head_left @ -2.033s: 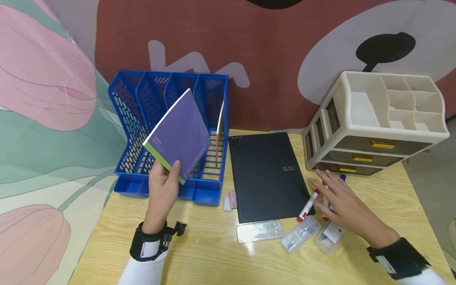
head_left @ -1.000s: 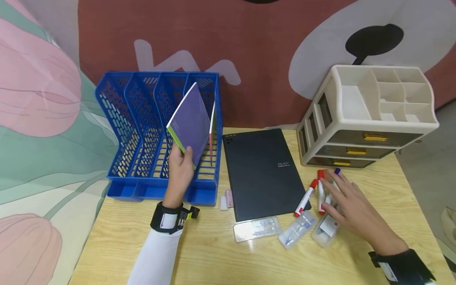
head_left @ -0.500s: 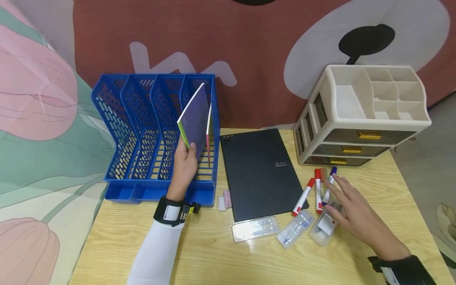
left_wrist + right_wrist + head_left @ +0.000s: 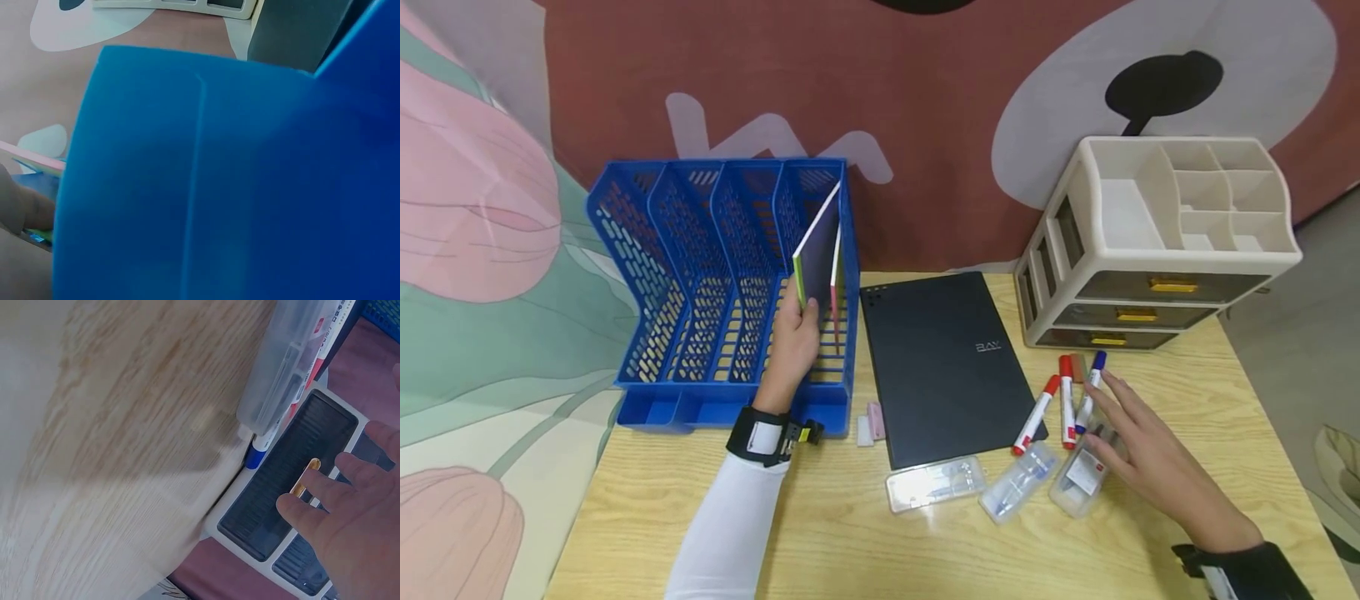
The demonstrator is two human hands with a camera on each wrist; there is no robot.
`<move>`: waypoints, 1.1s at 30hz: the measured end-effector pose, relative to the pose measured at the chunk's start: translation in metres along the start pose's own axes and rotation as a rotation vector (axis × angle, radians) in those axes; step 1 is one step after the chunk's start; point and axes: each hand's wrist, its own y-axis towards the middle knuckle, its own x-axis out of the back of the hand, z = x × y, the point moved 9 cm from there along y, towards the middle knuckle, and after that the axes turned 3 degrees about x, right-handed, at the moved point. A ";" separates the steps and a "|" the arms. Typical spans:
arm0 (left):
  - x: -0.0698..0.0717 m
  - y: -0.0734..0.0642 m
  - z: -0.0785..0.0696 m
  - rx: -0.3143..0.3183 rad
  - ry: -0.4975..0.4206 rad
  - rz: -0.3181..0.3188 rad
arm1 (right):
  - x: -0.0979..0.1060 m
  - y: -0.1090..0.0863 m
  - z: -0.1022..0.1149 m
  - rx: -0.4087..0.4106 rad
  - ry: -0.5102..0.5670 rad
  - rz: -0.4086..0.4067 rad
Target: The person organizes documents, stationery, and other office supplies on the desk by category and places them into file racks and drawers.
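Wooden table under it all, blue rack (image 4: 715, 408) standing on it. Drawer unit (image 4: 1195, 261), well off to the rack's R. Black folder (image 4: 947, 367) lies flat just R of the rack. Purple book (image 4: 822, 250) leans in the rack's far-R slot; can't tell if it touches the slot floor. 2nd book (image 4: 835, 283), pink-edged, same slot, just R of it. L hand (image 4: 793, 337), at the rack's front, grips the purple book b/w thumb & fingers. R hand (image 4: 1157, 467), well R of the rack, fingers spread wide. 3 clear boxes (image 4: 937, 483) fwd-R of the rack; 2 red markers (image 4: 1037, 414) & a blue marker (image 4: 1085, 410) also R, the blue one nr R hand's fingertips. Pink eraser (image 4: 876, 421) beside the rack's front-R corner.
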 end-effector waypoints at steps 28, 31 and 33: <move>-0.034 0.009 0.015 0.117 -0.126 0.318 | 0.000 -0.007 0.001 0.005 0.059 -0.035; -0.034 0.006 0.006 0.111 -0.117 0.332 | 0.000 -0.008 0.002 0.008 0.063 -0.039; -0.034 0.004 0.004 0.105 -0.114 0.346 | 0.000 -0.009 0.003 0.010 0.063 -0.042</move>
